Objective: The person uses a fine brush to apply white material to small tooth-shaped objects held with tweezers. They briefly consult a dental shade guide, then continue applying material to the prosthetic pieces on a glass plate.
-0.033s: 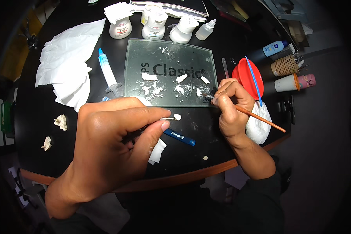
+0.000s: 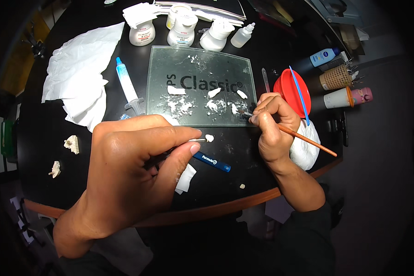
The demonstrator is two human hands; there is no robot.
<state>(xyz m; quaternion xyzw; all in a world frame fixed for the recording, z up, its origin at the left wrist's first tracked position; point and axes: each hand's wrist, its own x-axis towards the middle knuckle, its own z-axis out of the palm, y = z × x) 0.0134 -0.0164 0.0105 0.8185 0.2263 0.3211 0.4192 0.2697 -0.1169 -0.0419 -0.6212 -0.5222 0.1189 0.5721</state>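
My left hand (image 2: 138,161) pinches a thin metal tool (image 2: 196,140) between thumb and forefinger. A small white tooth crown (image 2: 209,138) sits at its tip, just off the near edge of a glass mixing slab (image 2: 161,60). My palm hides the rest of the tool, so its kind is unclear. In my right hand (image 2: 275,126) is a brush (image 2: 308,140) with an orange-brown handle, its tip by a dab of white paste (image 2: 234,109) on the slab. More white lumps (image 2: 176,90) and smears lie across the glass. A blue handle (image 2: 212,162) shows beneath my left fingers.
Behind the slab stand white jars (image 2: 182,32) and a dropper bottle (image 2: 243,35). Left are a syringe (image 2: 126,83), crumpled tissue (image 2: 78,73) and tooth models (image 2: 71,144). Right are a red bowl (image 2: 285,83) with a blue stick (image 2: 299,94), white cloth (image 2: 306,149) and a tool holder (image 2: 334,79).
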